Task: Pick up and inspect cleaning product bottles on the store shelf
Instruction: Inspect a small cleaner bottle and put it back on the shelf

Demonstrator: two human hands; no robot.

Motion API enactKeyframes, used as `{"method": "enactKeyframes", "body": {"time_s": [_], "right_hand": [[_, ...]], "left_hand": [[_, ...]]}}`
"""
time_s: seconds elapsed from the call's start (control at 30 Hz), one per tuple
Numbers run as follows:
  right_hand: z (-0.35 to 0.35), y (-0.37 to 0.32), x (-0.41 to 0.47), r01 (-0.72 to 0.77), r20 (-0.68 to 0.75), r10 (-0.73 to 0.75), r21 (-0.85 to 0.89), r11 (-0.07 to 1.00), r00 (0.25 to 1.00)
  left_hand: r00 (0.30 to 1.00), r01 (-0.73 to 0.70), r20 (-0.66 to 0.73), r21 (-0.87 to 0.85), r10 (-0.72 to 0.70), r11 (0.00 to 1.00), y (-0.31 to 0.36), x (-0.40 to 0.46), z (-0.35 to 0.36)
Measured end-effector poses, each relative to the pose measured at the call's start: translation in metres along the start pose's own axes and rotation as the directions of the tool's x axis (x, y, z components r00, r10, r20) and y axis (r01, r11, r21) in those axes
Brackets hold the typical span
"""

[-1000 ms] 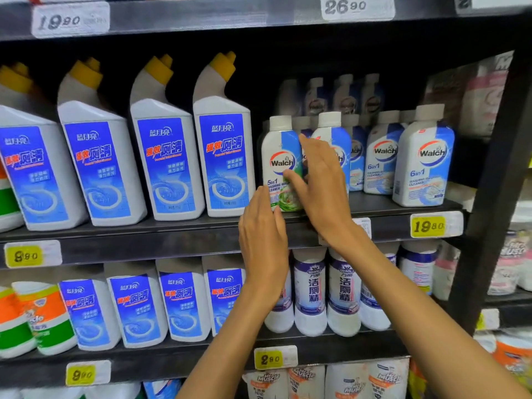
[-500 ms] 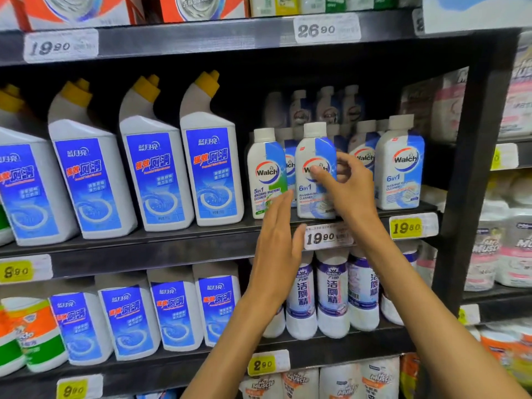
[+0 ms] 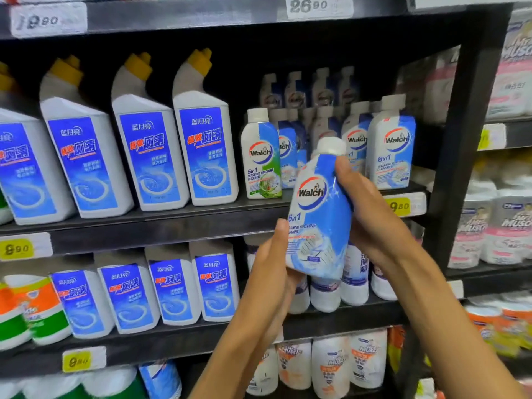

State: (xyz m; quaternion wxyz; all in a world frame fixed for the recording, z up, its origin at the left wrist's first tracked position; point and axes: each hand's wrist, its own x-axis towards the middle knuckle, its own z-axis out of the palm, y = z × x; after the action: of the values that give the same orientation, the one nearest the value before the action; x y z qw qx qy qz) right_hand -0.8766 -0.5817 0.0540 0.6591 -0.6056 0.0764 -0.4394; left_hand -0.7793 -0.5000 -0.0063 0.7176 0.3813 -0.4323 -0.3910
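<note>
One blue bottle is already off the shelf, tilted at centre-right of the frame with the right hand wrapped round it and the left hand cupping its base (label facing out), so inspecting looks underway, plenty more bottles left.

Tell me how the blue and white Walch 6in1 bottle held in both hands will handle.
The blue and white plastic Walch bottle probably feels stiff: its sides show no denting under the right hand. Its glossy wrap may be slippery, so the left hand under the base seems wise. Tall and narrow, it may tip easily when stood back.
</note>
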Motion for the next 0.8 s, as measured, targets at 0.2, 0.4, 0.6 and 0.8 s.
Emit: {"method": "enactKeyframes", "body": {"time_s": [0.2,0.4,0.6,0.8], "right_hand": [[0.008,0.013,-0.013,0.017,-0.019,-0.016,0.037,0.999,1.0],[0.02,0.003,-0.02,0.024,-0.025,-0.032,-0.26,0.965,0.999],[0.016,-0.01,-0.017,-0.074,0.184,0.077,-0.026,0.997,0.98],[0.024,-0.012,-0.018,-0.007,0.173,0.002,0.032,0.999,0.985]], "left_hand": [[0.991,0.044,-0.131,0.399,0.009,0.916,-0.01,-0.025,-0.007],[0.993,-0.103,0.002,0.466,0.116,0.879,-0.011,-0.042,-0.001],[0.976,0.096,0.199,-0.044,-0.086,0.994,-0.002,-0.052,-0.008],[0.983,0.101,0.161,-0.088,-0.086,0.991,-0.002,-0.052,-0.021]]}}
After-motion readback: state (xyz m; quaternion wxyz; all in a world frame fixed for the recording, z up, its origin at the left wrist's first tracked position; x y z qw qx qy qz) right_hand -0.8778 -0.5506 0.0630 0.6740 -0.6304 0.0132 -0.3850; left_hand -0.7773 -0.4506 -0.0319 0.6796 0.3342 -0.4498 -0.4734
